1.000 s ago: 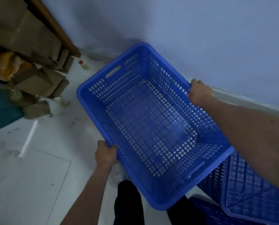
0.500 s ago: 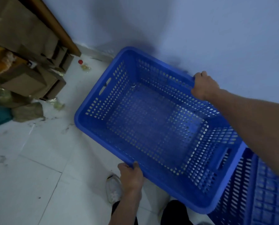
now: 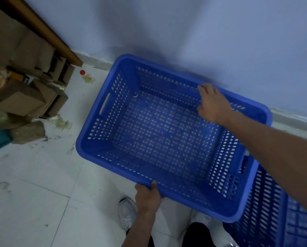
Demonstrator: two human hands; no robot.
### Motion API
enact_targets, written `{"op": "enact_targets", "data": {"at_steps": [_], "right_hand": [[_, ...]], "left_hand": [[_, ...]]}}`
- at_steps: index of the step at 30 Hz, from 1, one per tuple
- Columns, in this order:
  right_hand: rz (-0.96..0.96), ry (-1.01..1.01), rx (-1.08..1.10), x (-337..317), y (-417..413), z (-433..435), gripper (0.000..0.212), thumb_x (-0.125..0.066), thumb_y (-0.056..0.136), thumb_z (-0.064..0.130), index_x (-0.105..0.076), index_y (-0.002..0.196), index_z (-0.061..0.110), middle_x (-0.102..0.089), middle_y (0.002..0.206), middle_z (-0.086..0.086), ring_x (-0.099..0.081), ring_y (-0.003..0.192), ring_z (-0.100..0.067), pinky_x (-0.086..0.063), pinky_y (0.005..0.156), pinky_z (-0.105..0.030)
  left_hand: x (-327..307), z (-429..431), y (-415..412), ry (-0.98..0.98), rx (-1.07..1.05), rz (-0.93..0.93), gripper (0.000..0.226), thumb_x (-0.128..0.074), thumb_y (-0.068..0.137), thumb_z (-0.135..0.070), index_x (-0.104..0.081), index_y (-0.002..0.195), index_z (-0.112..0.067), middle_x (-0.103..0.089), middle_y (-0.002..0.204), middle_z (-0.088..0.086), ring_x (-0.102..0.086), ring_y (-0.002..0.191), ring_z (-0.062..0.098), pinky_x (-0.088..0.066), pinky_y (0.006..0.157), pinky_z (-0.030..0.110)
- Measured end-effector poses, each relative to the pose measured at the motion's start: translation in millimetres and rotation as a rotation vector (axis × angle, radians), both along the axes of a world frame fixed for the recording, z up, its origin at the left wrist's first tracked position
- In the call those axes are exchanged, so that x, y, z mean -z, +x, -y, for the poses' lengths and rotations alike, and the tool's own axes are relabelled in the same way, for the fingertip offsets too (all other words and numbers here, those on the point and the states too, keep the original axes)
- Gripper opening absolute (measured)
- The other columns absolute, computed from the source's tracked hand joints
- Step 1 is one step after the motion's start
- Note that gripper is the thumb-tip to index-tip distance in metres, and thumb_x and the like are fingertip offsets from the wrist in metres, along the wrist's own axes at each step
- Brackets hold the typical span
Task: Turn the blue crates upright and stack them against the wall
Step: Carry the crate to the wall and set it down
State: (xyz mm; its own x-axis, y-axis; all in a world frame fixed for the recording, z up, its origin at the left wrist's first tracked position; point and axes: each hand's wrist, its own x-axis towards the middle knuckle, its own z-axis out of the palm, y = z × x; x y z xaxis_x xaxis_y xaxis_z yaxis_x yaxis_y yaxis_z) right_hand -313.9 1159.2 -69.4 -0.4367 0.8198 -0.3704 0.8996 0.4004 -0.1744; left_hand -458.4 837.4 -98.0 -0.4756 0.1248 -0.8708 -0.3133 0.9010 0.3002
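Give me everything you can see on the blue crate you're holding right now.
The blue crate looks like moulded plastic, rectangular, with perforated walls and floor, a smooth rolled rim and a slot handle in each short end. It is upright, open side up, empty, its far long side close to the wall. The left hand grips the near rim; the right hand lies open at the far rim.

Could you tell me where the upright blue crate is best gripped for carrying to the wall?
Probably by the slot handles in the two short end walls of the upright blue crate, one hand from each end: one slot shows at the left end. The smooth rolled rim offers less purchase.
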Motion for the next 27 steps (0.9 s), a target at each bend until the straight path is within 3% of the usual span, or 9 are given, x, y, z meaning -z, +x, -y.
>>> {"op": "enact_targets", "data": {"at_steps": [5,9,11,16,18,20,23,25,27], "right_hand": [[-0.038,-0.212,-0.119,-5.8,15.3,93.6,0.07,-0.056,0.094,0.023,-0.022,0.154,0.012,-0.024,0.159,-0.007,-0.031,0.141,-0.029,-0.033,0.113,-0.042],[-0.07,-0.452,-0.129,-18.3,14.7,174.9,0.06,-0.044,0.101,0.043,-0.027,0.154,0.022,-0.034,0.154,0.0,-0.036,0.137,-0.022,-0.032,0.113,-0.037],[-0.048,-0.56,-0.123,-21.1,13.5,213.3,0.061,-0.042,0.099,0.052,-0.031,0.152,0.025,-0.041,0.15,0.001,-0.04,0.134,-0.021,-0.036,0.11,-0.038],[0.049,-0.596,-0.168,-12.8,17.3,282.8,0.059,-0.042,0.099,0.045,-0.025,0.153,0.029,-0.045,0.146,-0.001,-0.047,0.129,-0.025,-0.044,0.102,-0.04],[0.09,-0.532,-0.177,-8.5,20.6,290.9,0.057,-0.039,0.101,0.036,-0.019,0.154,0.028,-0.047,0.144,-0.003,-0.051,0.125,-0.028,-0.047,0.094,-0.041],[0.142,-0.462,-0.214,-5.7,23.3,292.1,0.057,-0.037,0.103,0.031,-0.015,0.155,0.026,-0.05,0.137,-0.005,-0.055,0.117,-0.03,-0.049,0.083,-0.042],[0.224,-0.376,-0.351,-3.5,24.4,292.8,0.056,-0.038,0.103,0.023,-0.014,0.154,0.018,-0.054,0.129,-0.01,-0.061,0.102,-0.033,-0.041,0.063,-0.04],[0.213,-0.291,-0.385,-2.6,24.3,293.8,0.053,-0.045,0.1,0.02,-0.027,0.149,0.009,-0.059,0.118,-0.013,-0.066,0.088,-0.034,-0.034,0.056,-0.038],[0.277,-0.248,-0.428,-4.2,22.5,296.4,0.05,-0.072,0.08,0.025,-0.06,0.124,0.002,-0.066,0.089,-0.013,-0.065,0.057,-0.029,-0.032,0.044,-0.032]], "left_hand": [[-17.5,-1.7,-31.7,-0.191,0.674,-0.067,0.073,-0.049,0.076,-0.079,-0.058,0.104,-0.012,-0.073,0.094,0.009,-0.071,0.087,0.027,-0.059,0.082,0.041],[-43.0,-22.2,-54.2,-0.183,1.334,-0.276,0.059,-0.043,0.089,-0.072,-0.058,0.089,-0.014,-0.069,0.099,0.007,-0.065,0.098,0.025,-0.05,0.083,0.033],[-46.9,-30.2,-64.6,-0.049,1.544,-0.432,0.051,-0.049,0.092,-0.063,-0.059,0.097,-0.013,-0.068,0.102,0.008,-0.064,0.1,0.025,-0.048,0.079,0.034],[-34.3,-29.5,-89.1,0.18,1.809,-0.559,0.057,-0.049,0.091,-0.062,-0.057,0.119,-0.013,-0.054,0.115,0.01,-0.052,0.111,0.03,-0.042,0.094,0.042],[-29.8,-29.1,-96.5,0.099,1.892,-0.529,0.082,-0.02,0.086,-0.078,-0.054,0.128,-0.016,-0.054,0.123,0.009,-0.05,0.117,0.029,-0.036,0.104,0.042],[-25.1,-28.2,-99.3,0.09,1.941,-0.467,0.112,0.009,0.067,-0.086,-0.052,0.134,-0.019,-0.056,0.129,0.006,-0.052,0.12,0.026,-0.033,0.108,0.041],[-17.1,-26.4,-103.0,0.092,1.996,-0.432,0.116,0.013,0.062,-0.085,-0.047,0.14,-0.024,-0.055,0.136,0.002,-0.051,0.124,0.023,-0.032,0.11,0.04],[-13.8,-24.5,-104.3,0.066,2.019,-0.449,0.108,0.009,0.068,-0.084,-0.045,0.141,-0.025,-0.055,0.137,0.001,-0.051,0.125,0.023,-0.032,0.109,0.04],[-12.2,-22.2,-102.5,0.037,2.035,-0.474,0.082,-0.01,0.087,-0.076,-0.044,0.141,-0.024,-0.054,0.137,0.002,-0.05,0.126,0.024,-0.031,0.11,0.041]]}}
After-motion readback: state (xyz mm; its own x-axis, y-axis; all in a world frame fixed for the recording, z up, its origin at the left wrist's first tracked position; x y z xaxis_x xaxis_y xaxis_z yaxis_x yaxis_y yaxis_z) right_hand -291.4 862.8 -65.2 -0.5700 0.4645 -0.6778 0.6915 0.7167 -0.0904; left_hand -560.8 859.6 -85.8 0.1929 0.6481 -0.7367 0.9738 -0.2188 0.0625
